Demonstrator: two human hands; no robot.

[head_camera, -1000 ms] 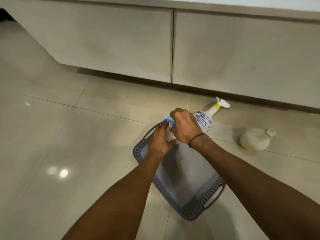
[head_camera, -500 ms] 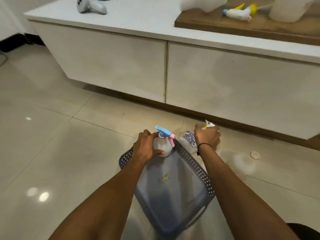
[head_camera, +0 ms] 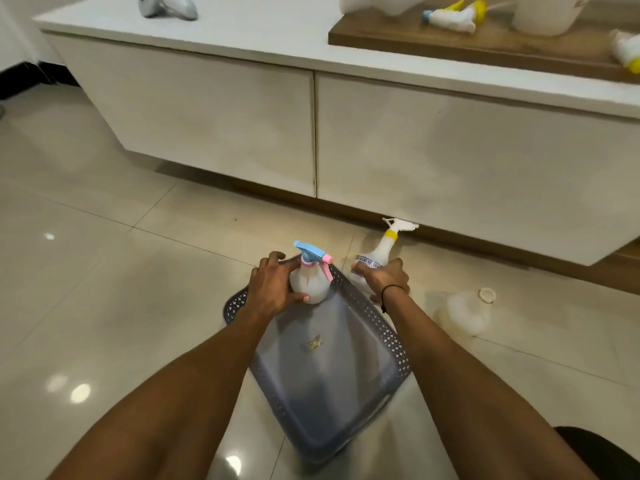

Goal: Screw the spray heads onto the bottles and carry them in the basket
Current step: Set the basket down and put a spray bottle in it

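A grey perforated basket (head_camera: 374,334) lies on the tiled floor in front of me. My left hand (head_camera: 272,285) grips a round white bottle with a blue and pink spray head (head_camera: 310,284), standing upright in the basket's far corner. My right hand (head_camera: 384,278) grips the body of a white labelled bottle with a yellow collar and white spray head (head_camera: 382,249), upright on the floor just right of the basket. A translucent bottle without a head (head_camera: 465,311) stands on the floor further right.
A low white cabinet (head_camera: 311,133) runs across the back. On its top sit a wooden board (head_camera: 485,46) with loose spray heads (head_camera: 450,17) and white containers, and a grey controller (head_camera: 166,6) at the left. A small scrap (head_camera: 315,342) lies in the basket.
My right hand left the blue-headed bottle and took the yellow-collared bottle, standing it upright. My left hand set the blue-headed bottle in the basket's far corner. The view tilted up.
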